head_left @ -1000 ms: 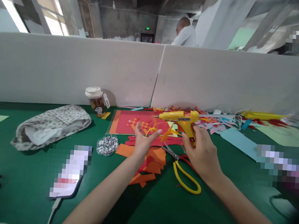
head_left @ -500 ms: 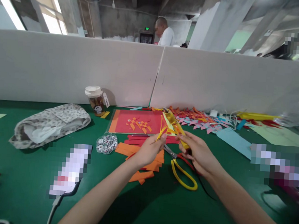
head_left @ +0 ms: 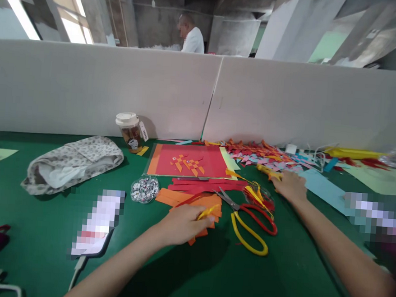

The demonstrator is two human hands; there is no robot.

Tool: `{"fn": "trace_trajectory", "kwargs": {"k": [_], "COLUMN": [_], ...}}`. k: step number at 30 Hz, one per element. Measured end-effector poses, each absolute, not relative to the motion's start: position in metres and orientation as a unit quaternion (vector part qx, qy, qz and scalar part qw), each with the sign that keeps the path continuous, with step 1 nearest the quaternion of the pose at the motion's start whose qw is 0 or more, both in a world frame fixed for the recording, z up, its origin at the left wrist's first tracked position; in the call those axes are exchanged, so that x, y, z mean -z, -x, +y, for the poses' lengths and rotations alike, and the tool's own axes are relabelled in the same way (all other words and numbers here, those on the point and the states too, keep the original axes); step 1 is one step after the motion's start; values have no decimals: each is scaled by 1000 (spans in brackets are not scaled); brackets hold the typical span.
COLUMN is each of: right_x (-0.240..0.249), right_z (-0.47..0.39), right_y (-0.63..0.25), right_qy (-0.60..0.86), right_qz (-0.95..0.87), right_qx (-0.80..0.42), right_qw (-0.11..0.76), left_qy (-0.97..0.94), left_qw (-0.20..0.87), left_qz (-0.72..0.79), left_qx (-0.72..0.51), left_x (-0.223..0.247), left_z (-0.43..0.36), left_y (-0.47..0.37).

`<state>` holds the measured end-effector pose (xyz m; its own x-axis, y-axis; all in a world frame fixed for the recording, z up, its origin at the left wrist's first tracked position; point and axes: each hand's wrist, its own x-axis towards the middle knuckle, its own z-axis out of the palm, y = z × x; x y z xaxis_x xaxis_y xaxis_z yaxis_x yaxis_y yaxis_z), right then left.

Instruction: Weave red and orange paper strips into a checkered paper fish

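Note:
My left hand (head_left: 188, 222) is closed on a small yellow tassel (head_left: 209, 211), above a spread of orange paper strips (head_left: 167, 196). Farther right, my right hand (head_left: 291, 186) grips a yellow hot glue gun (head_left: 269, 172) low over the table, its front end pointing left; the fingers are partly hidden. Between the hands lie open scissors (head_left: 249, 233) with one red and one yellow handle. Yellow and red tassels (head_left: 257, 197) sit just beyond them. Red paper strips (head_left: 202, 184) lie below a red sheet (head_left: 214, 161) bearing two orange woven paper fish (head_left: 193, 165).
A round pack of googly eyes (head_left: 145, 189), a phone (head_left: 98, 223) with a cable, a patterned cloth bag (head_left: 75, 160) and a lidded cup (head_left: 128, 132) stand left. Paper scraps (head_left: 255, 150) pile at the back right, near blue card (head_left: 324, 189). A white partition (head_left: 103, 92) closes the back.
My hands have moved apart. The right carried the glue gun right and down to the table; the left came down and nearer with the tassel. The person behind the partition shifted left.

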<state>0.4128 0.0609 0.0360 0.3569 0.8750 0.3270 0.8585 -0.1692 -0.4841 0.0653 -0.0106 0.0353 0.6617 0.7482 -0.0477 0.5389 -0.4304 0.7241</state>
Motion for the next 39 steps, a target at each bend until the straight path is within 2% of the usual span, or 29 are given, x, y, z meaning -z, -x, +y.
{"fn": "trace_trajectory", "kwargs": {"k": [3,4,5,6,8,10,13,17,19,23,28,33,39], "right_x": [-38,-39,-40,-41,-38,-33,-26,-35,-44,-50,-33,-26,-13], "right_z": [42,30,16,1,-29,-51,-66,-56,-43,-17,7,52,112], "right_y": [-371,-352,-333,-313,-280,-260,-254,-286,-314,-369,-390,-374,-367], "right_qy": [744,715,648,580,508,502,529,584,650,759,793,748,713], "right_qz": [-581,-611,-658,-699,-746,-768,-751,-699,-647,-559,-592,-638,-691], "right_qx": [-49,-97,-202,-296,-350,-307,-203,-95,-25,90,61,78,-3], "right_qw": [327,325,326,297,252,255,339,402,399,321,132,168,115], "left_qy": [-877,-880,-883,-883,-869,-841,-783,-692,-691,-759,-796,-792,-795], "left_qw": [243,220,207,212,277,386,526,649,633,528,453,416,408], "left_qz": [406,414,416,415,402,362,291,249,285,327,335,334,320], "left_qx": [-90,-74,-63,-57,-73,-112,-160,-193,-203,-196,-221,-297,-313], "left_x": [-39,-39,-40,-40,-39,-37,-31,-29,-31,-35,-18,10,20], "left_z": [-13,-14,-13,-12,-8,-3,2,-4,-10,-23,-37,-38,-36], "left_y": [-72,-75,-77,-80,-83,-84,-81,-68,-56,-25,-1,0,2]}}
